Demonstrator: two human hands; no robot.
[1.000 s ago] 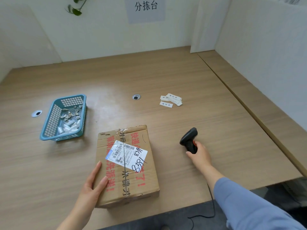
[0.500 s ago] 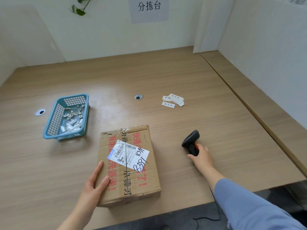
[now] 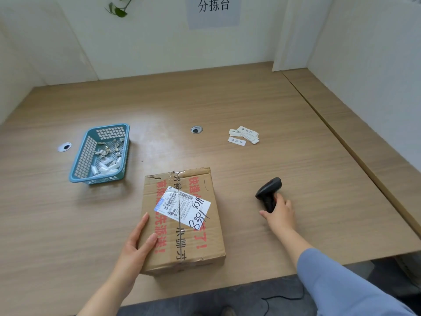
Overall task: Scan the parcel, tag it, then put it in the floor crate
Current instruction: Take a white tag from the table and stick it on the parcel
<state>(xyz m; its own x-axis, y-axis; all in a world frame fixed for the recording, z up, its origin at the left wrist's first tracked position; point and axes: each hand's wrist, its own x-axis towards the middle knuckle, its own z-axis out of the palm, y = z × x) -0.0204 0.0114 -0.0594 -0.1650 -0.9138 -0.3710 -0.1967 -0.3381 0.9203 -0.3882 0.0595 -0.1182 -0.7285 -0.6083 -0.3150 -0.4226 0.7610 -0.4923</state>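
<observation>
Taped cardboard parcel (image 3: 182,222), white label on top, under the flat open left hand (image 3: 136,247). Right hand (image 3: 279,213) grips the scanner (image 3: 267,192). Beyond the left hand, a teal basket (image 3: 78,165) holds paper scraps.

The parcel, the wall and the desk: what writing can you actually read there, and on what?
"分拣台": paper sign on the wall.
"退回件": small white tags on the desk.
"8391", handwritten: shipping label on the parcel.
Label's barcodes and fine print: too small.
Parcel's red print: partly covered, not reliably readable.
</observation>
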